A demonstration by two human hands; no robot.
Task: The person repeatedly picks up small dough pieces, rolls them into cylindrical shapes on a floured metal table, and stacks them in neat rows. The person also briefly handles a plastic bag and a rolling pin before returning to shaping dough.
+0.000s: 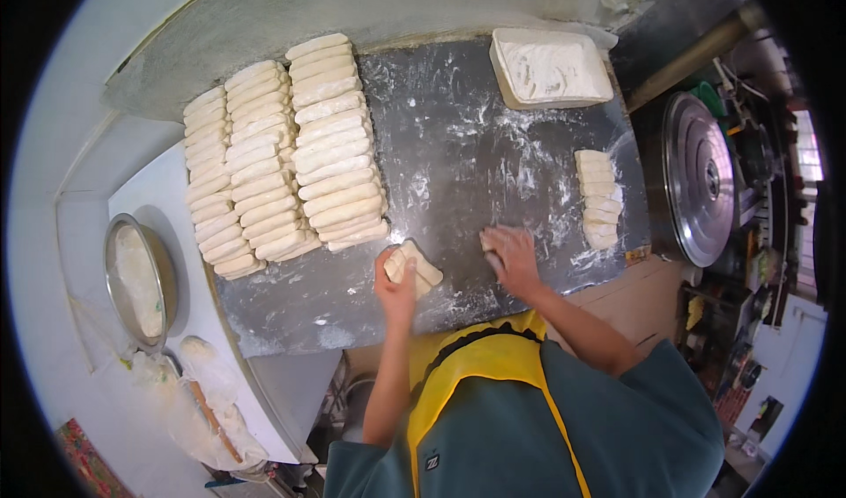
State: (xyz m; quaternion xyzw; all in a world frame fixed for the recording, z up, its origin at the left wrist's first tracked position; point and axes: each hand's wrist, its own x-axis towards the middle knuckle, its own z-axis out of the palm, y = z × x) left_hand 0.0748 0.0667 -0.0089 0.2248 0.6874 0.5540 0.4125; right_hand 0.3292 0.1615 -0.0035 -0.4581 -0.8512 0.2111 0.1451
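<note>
My left hand (pixel 396 286) grips a few short dough pieces (pixel 423 270) at the front of the dark floured worktop (pixel 449 167). To its right, my right hand (pixel 512 257) is slightly blurred, with its fingers low over the worktop and a small bit of dough (pixel 488 240) at the fingertips; whether it grips that bit is unclear. Stacked rows of long dough strips (pixel 337 161) lie left of centre, just beyond my left hand. A short row of dough pieces (pixel 598 200) lies near the right edge.
A rectangular tub of flour (pixel 552 68) stands at the back right. Beyond the right edge is a large round metal lid (pixel 700 179). On the white surface at left are a metal bowl (pixel 162 286) holding pale dough or flour, and a wooden rod (pixel 215 422) on plastic sheeting.
</note>
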